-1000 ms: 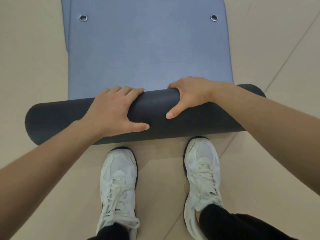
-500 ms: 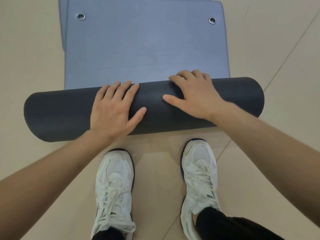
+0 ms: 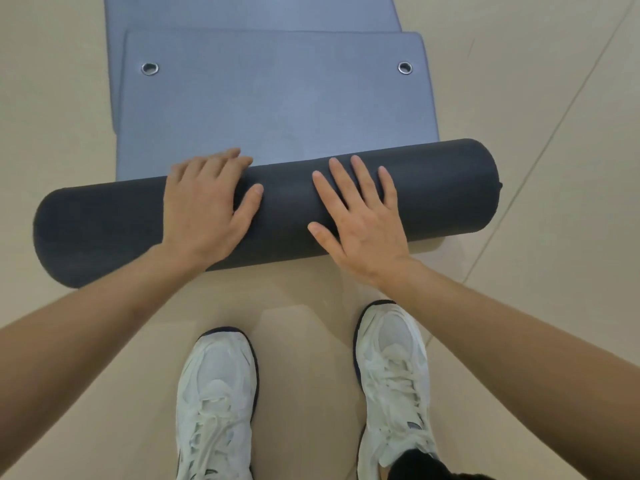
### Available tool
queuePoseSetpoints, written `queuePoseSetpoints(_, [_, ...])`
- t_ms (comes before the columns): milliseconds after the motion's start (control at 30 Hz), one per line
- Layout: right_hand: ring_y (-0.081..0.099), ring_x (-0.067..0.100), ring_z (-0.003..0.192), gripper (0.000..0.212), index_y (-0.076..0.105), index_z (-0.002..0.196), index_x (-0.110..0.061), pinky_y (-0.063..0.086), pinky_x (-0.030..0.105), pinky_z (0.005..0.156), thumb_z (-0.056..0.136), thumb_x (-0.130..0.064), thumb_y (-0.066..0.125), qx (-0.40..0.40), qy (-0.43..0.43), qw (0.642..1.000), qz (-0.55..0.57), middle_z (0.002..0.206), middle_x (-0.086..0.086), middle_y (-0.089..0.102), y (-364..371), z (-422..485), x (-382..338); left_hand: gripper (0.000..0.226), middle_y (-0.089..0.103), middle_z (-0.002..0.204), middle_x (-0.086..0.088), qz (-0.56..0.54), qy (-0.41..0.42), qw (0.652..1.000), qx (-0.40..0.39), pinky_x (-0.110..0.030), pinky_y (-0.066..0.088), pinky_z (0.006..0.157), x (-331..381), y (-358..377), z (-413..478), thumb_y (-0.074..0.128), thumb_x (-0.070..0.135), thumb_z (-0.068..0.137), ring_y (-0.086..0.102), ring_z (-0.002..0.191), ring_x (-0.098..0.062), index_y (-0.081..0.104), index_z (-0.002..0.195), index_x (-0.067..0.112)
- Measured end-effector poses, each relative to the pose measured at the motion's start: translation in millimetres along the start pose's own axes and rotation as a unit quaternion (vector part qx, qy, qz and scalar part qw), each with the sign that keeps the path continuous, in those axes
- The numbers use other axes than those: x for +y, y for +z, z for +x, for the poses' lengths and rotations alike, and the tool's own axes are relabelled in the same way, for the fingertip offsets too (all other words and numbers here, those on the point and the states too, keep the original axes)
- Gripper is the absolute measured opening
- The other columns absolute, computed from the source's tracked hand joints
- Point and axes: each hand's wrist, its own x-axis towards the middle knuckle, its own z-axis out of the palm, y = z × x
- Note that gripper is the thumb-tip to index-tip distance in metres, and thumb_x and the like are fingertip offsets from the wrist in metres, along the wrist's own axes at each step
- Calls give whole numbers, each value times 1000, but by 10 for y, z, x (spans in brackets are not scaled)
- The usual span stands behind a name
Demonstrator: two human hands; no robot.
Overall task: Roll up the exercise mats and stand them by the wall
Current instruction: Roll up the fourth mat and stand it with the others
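— In the head view, what had changed over the last second?

— Both hands had let go of their curled hold on the far side of the dark roll [image 3: 443,188]. The right hand [image 3: 360,220] lay flat on top, fingers spread; the left hand [image 3: 204,209] pressed down, fingertips draped over the crest.

— And the mat itself?

— The roll sat across the middle of the frame, nearer the two eyelets [image 3: 150,68] than before, so the flat stretch [image 3: 277,109] above it had shortened. A second mat [image 3: 242,12] showed beneath it at the top edge.

— Meaning?

— Probably a push stroke was ending. The first mat looked nearly rolled; the second lay flat, and nothing stood at a wall yet.
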Motion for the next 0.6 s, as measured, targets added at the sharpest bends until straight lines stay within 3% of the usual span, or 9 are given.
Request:
queuePoseSetpoints(100, [26,35,154,68,37,159,-21,16,58,125,105,-61,27,5,4,1000,12,165,9,37,-36,150,41,54,54,152,-10,13,39,998,52,-52,34,113,164,84,-341,47,46,100,52,136,-35,58,141,12])
queuePoseSetpoints(267, [27,32,154,68,35,158,-23,16,55,125,104,-62,21,-49,0,998,39,164,4,36,-164,473,133,68,35,165,-13,55,69,996,30,-57,22,124,243,255,-489,45,51,101,29,154,-37,42,156,12])
queuePoseSetpoints(367, [22,31,155,70,28,160,-25,13,55,125,103,-65,18,-84,-3,996,39,168,4,29,-245,637,185,70,35,166,-10,56,87,994,36,-54,22,125,140,247,-324,46,52,101,29,155,-34,38,158,14])
queuePoseSetpoints(600, [39,38,146,83,45,152,-15,26,60,118,95,-73,37,25,-34,999,34,156,14,46,-198,436,228,79,41,163,-7,62,103,993,14,-50,25,124,-4,132,32,45,63,95,36,151,-31,39,158,15])
